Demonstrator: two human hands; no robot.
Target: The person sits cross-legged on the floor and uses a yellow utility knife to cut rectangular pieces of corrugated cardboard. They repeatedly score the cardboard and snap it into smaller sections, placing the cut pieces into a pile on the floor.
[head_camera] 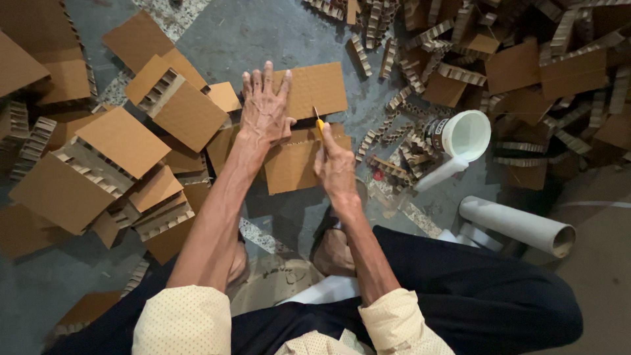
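We press our left hand flat, fingers spread, on the honeycomb cardboard sheet lying on the grey floor in front of our knees. Our right hand has its fingers wrapped around a yellow-handled knife, its blade standing at the sheet's near edge, where a second brown panel lies just beside it. The board looks light and stiff, with a crushable core, so we judge that flat palm pressure well clear of the blade holds it best. It may slide on the smooth floor. Cut pieces lie piled to the left, narrow strips to the right near a white tub.
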